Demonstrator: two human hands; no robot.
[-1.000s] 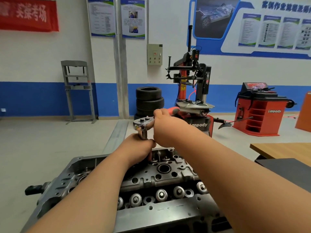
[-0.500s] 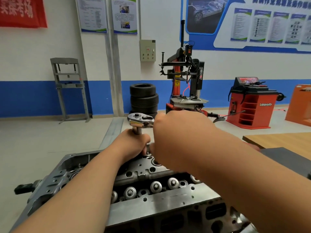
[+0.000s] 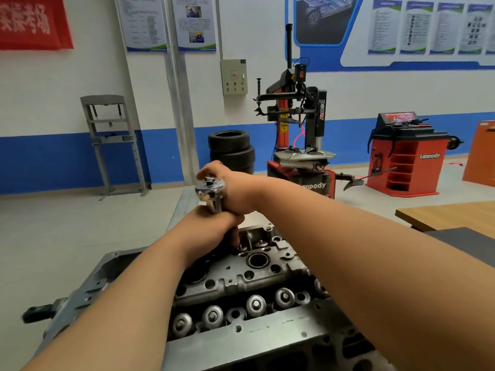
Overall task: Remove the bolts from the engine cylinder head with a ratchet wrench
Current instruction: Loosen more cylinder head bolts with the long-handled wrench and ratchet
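A grey metal cylinder head (image 3: 241,279) lies in front of me, with a row of round valve caps along its near side. A chrome ratchet wrench (image 3: 210,190) stands upright over its far end on an extension. My left hand (image 3: 214,226) grips the extension just under the ratchet head. My right hand (image 3: 233,188) is wrapped round the wrench handle, which it hides. The socket and the bolt under it are hidden behind my left hand.
A black knob (image 3: 34,313) sticks out at the stand's left side. A wooden table (image 3: 450,214) and a dark surface (image 3: 471,245) are at the right. Across the open floor stand stacked tyres (image 3: 231,151), a tyre changer (image 3: 300,145) and a red wheel balancer (image 3: 407,153).
My right hand has swung the ratchet handle away from me, from near my chest side to behind the ratchet head. My left hand kept its grip below the head.
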